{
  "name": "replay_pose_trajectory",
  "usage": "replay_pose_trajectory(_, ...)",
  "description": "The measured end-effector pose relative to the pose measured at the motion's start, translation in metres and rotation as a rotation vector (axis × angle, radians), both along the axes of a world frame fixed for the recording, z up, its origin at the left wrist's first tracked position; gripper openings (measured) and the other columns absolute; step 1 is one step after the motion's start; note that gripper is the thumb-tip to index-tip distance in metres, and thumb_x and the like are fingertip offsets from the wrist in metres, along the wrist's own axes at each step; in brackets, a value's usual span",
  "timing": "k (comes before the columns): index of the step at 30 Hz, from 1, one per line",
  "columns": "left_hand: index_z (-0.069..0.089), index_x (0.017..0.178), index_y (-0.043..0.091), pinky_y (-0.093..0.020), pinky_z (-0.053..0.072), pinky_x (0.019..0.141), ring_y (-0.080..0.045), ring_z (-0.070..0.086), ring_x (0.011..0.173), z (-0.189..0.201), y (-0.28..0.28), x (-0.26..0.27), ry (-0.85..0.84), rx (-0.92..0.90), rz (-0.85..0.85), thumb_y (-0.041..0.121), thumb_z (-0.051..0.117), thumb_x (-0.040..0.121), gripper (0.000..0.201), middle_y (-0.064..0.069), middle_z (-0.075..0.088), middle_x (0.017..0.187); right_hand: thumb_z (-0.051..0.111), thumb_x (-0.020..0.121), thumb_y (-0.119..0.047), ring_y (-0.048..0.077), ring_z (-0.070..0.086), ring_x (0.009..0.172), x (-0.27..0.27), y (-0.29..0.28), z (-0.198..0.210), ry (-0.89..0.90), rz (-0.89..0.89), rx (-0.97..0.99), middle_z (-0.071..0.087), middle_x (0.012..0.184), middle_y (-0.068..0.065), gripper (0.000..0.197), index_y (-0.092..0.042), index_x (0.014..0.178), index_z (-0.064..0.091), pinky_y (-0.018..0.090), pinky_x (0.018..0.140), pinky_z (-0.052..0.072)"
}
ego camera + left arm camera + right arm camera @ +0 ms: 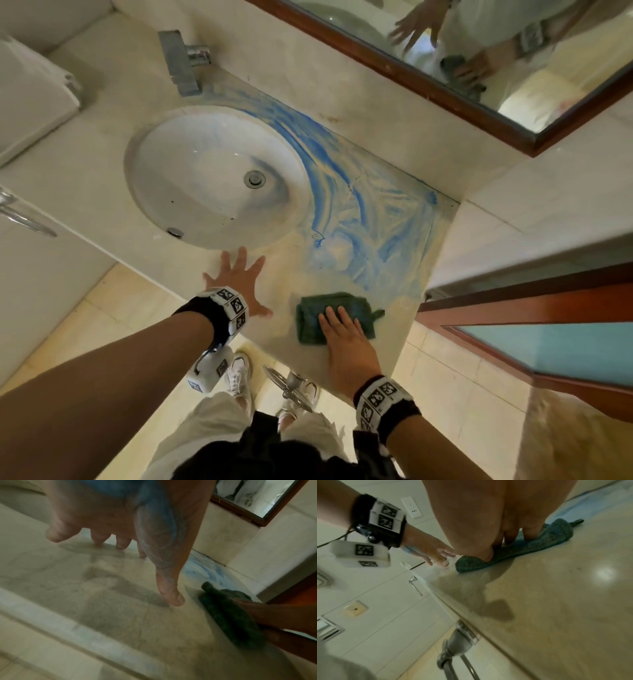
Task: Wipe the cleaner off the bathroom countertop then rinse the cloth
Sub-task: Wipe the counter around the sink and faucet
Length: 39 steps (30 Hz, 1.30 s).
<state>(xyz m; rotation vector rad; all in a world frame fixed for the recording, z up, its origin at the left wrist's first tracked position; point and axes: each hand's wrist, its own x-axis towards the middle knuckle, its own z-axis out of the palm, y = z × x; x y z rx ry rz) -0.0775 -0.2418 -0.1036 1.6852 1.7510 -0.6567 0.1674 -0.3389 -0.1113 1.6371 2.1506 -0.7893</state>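
A folded dark green cloth lies on the beige stone countertop near its front edge. My right hand presses flat on the cloth with straight fingers. Blue cleaner is smeared over the countertop right of and behind the round white sink, reaching the back corner. My left hand rests spread on the counter just in front of the sink, left of the cloth, holding nothing. Blue stain shows on its palm in the left wrist view.
A wall-mounted chrome tap juts out behind the sink. A wood-framed mirror hangs on the back wall. A wooden door frame stands right of the counter. A metal rail sits under the counter's front edge.
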Motion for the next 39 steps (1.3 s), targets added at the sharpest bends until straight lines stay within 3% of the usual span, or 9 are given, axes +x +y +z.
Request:
replay_pose_trajectory(4, -0.02, 0.15, 0.036, -0.065, 0.012, 0.113, -0.039, -0.023, 0.144, -0.009, -0.004, -0.001, -0.019, 0.022, -0.053, 0.073, 0.07, 0.066, 0.129, -0.004, -0.035, 0.155, 0.038, 0.097, -0.017, 0.017, -0.011, 0.149, -0.015, 0.004, 0.004, -0.008, -0.083, -0.017, -0.003, 0.163, -0.005, 0.068, -0.023, 0.156, 0.005, 0.037, 0.118, -0.01)
replay_pose_trajectory(12, -0.018, 0.15, 0.037, -0.066, 0.018, 0.111, -0.04, -0.021, 0.144, -0.015, -0.001, -0.001, -0.024, 0.029, -0.054, 0.074, 0.069, 0.064, 0.128, -0.003, -0.033, 0.156, 0.036, 0.096, -0.004, 0.019, -0.006, 0.15, -0.053, 0.101, 0.002, 0.031, -0.18, 0.058, 0.002, 0.164, -0.003, 0.068, -0.022, 0.156, 0.009, 0.043, 0.122, 0.001)
replay_pose_trajectory(22, -0.019, 0.15, 0.032, -0.067, 0.02, 0.11, -0.043, -0.02, 0.144, -0.013, 0.001, -0.001, -0.014, 0.029, -0.085, 0.073, 0.069, 0.064, 0.131, -0.007, -0.033, 0.155, 0.035, 0.098, -0.011, 0.018, -0.006, 0.15, -0.044, 0.0, 0.001, 0.004, -0.232, 0.045, 0.003, 0.163, -0.005, 0.065, -0.023, 0.156, 0.009, 0.036, 0.118, -0.007)
replay_pose_trajectory(32, -0.017, 0.15, 0.032, -0.07, 0.021, 0.107, -0.045, -0.021, 0.142, -0.012, 0.002, 0.003, -0.003, 0.017, -0.083, 0.075, 0.068, 0.064, 0.129, -0.009, -0.031, 0.156, 0.039, 0.092, -0.003, 0.019, -0.002, 0.15, -0.071, 0.128, -0.007, 0.017, -0.212, 0.057, 0.004, 0.163, -0.004, 0.072, -0.021, 0.155, 0.012, 0.043, 0.12, 0.004)
replay_pose_trajectory(35, -0.017, 0.151, 0.031, -0.07, 0.022, 0.107, -0.046, -0.02, 0.142, -0.01, 0.002, 0.004, 0.019, 0.018, -0.098, 0.073, 0.069, 0.065, 0.128, -0.011, -0.031, 0.155, 0.038, 0.094, -0.004, 0.019, -0.002, 0.15, -0.07, 0.113, -0.008, 0.029, -0.242, 0.074, 0.006, 0.163, -0.003, 0.069, -0.021, 0.155, 0.013, 0.042, 0.121, 0.004)
replay_pose_trajectory(39, -0.019, 0.151, 0.029, -0.069, 0.023, 0.107, -0.047, -0.021, 0.142, -0.01, 0.002, 0.004, 0.022, 0.012, -0.108, 0.071, 0.071, 0.066, 0.13, -0.013, -0.033, 0.154, 0.034, 0.098, -0.01, 0.017, -0.003, 0.15, -0.057, 0.049, -0.004, 0.023, -0.263, 0.081, 0.006, 0.163, -0.005, 0.063, -0.023, 0.155, 0.012, 0.039, 0.122, 0.002)
